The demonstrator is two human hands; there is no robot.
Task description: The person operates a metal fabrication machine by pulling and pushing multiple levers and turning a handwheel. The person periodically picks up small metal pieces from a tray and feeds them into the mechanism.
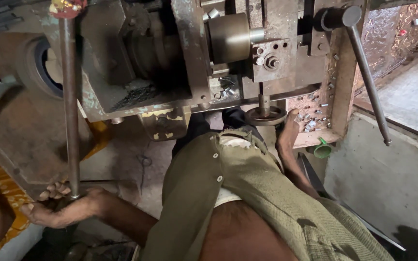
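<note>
**Left hand at long lever, right hand under small handwheel of worn machine**

A rusty metal machine [180, 58] with peeling paint is seen from above. The long steel lever [70, 106] hangs down at the left; its lower end is met by the left hand [56, 205], fingers curled around the tip in a narrow grip, palm turned up. The right hand [286, 137] is raised to just under the small handwheel [265, 116] at the machine's front; whether the wheel is gripped or only touched cannot be told, the fingers being hidden. A polished cylinder [228, 37] is mounted above the wheel, beside a bolted block [271, 60]. A second lever [366, 77] slants down at the right. Small metal pieces [310, 123] are scattered on the machine's ledge, with a green funnel [322, 150] just below it. An olive shirt [247, 193] fills the lower middle. The concrete floor [122, 159] is stained and dusty; a grey cement wall [388, 174] is at the right, metal swarf [412, 24] heaped beyond it.
</note>
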